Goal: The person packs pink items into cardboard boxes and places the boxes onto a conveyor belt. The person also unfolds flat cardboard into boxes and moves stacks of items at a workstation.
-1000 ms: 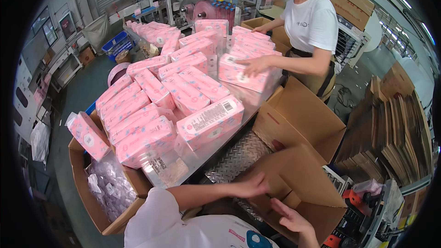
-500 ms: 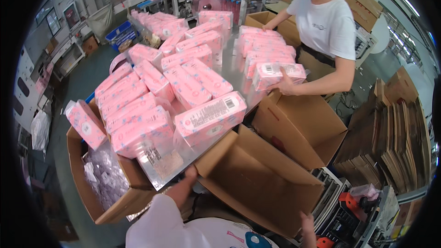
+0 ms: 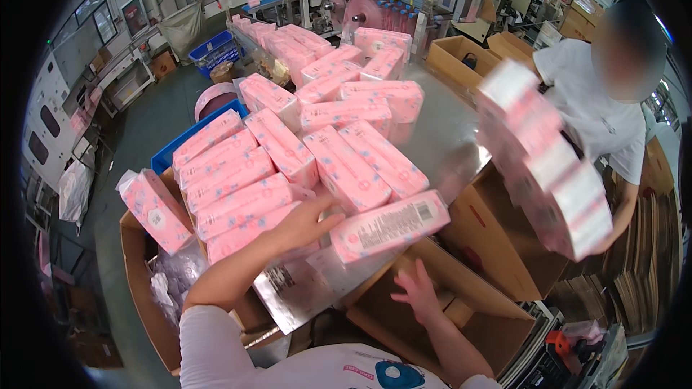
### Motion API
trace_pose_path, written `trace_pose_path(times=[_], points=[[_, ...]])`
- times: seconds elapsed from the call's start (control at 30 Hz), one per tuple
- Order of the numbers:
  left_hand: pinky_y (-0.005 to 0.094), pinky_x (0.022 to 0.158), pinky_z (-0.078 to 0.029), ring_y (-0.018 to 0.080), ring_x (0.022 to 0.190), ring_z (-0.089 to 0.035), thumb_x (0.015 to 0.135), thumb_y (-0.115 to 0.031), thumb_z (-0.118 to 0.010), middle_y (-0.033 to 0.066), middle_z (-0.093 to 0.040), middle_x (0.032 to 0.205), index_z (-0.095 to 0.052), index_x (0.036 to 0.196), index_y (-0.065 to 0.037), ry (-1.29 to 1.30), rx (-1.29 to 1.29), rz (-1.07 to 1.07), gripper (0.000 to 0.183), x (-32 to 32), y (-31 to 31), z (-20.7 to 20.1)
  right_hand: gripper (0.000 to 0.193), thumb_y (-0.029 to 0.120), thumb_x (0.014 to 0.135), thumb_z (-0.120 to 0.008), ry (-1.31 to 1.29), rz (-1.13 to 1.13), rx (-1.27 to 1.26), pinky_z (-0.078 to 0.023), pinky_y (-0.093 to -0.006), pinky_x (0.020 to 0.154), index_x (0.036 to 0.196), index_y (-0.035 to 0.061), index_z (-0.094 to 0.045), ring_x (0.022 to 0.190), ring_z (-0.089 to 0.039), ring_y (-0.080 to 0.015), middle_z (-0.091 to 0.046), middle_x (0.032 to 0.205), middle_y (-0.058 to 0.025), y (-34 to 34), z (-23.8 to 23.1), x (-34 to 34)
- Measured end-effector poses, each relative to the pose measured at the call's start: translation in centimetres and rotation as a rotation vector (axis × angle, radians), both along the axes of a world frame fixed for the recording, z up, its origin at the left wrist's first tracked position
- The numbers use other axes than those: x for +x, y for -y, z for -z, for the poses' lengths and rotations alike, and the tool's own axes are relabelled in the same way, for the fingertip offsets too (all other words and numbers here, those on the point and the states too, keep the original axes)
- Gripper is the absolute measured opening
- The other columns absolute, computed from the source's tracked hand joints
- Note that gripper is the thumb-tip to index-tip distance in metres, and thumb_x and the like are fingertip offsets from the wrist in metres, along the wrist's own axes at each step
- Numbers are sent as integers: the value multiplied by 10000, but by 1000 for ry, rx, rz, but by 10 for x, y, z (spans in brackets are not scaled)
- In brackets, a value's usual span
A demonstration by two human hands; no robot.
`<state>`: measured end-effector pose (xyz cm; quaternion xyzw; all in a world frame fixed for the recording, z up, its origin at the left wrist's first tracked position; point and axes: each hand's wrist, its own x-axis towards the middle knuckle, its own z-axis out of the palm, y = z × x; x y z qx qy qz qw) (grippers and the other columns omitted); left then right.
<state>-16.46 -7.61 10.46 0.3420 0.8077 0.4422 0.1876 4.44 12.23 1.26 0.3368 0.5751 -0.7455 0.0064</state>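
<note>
Pink plastic-wrapped tissue packs (image 3: 346, 166) with blue print lie in a heap on a metal table. My left hand (image 3: 310, 225) reaches over the near-left row of packs (image 3: 234, 191), fingers spread. Its fingertips come close to the left end of a pack lying on its side, barcode up (image 3: 393, 227); contact is unclear. Over an open cardboard carton (image 3: 497, 320) just in front of me, my right hand (image 3: 418, 292) is open, fingers apart, with nothing in it. Across from me, a co-worker holds up a blurred row of several packs (image 3: 548, 162).
Another open carton (image 3: 483, 227) stands beside mine, below the co-worker's packs. At left, a carton (image 3: 148, 284) holds clear plastic wrap, with one pack (image 3: 155, 212) at its top. Flattened cardboard (image 3: 641, 245) is stacked at right. Machinery (image 3: 367, 11) fills the back.
My left hand has gone from the carton's edge up over the packs. My right hand has risen over the carton. The co-worker has lifted the row of packs off the table.
</note>
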Motion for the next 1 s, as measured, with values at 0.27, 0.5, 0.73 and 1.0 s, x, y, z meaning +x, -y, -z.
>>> trace_pose_path(times=[0.27, 0.5, 0.73, 1.0], points=[[637, 987, -272, 372, 1318, -277, 832, -563, -504, 154, -325, 1417, -410, 1306, -88, -634, -761, -306, 677, -187, 28, 58, 396, 264, 890, -539, -70, 308, -96, -532, -387, 737, 1192, 17, -477, 915, -614, -235, -605, 1074, -105, -53, 15, -124], [777, 924, -110, 420, 1370, -110, 779, -696, -456, 157, -214, 1480, -464, 1307, -100, -521, -739, -214, 795, -207, 12, 69, 342, 137, 832, -528, -67, 363, 432, -469, -318, 689, 1107, -66, -546, 749, -590, -185, -649, 881, -103, -223, 53, -182], [778, 877, -177, 418, 1344, -171, 734, -652, -564, 179, -257, 1440, -536, 1215, -125, -673, -606, -263, 714, -190, 4, 86, 494, 248, 854, -569, 138, 149, 1257, -460, -406, 802, 1232, -39, -431, 905, -606, -330, -623, 983, -194, -206, 33, -265], [756, 897, -174, 349, 1335, -251, 749, -605, -574, 159, -360, 1396, -676, 992, -159, -705, -464, -254, 518, -232, -12, 88, 667, 211, 820, -646, -221, -81, 793, -462, -362, 841, 1339, 22, -273, 998, -584, -273, -570, 1118, -196, -87, 21, -194]])
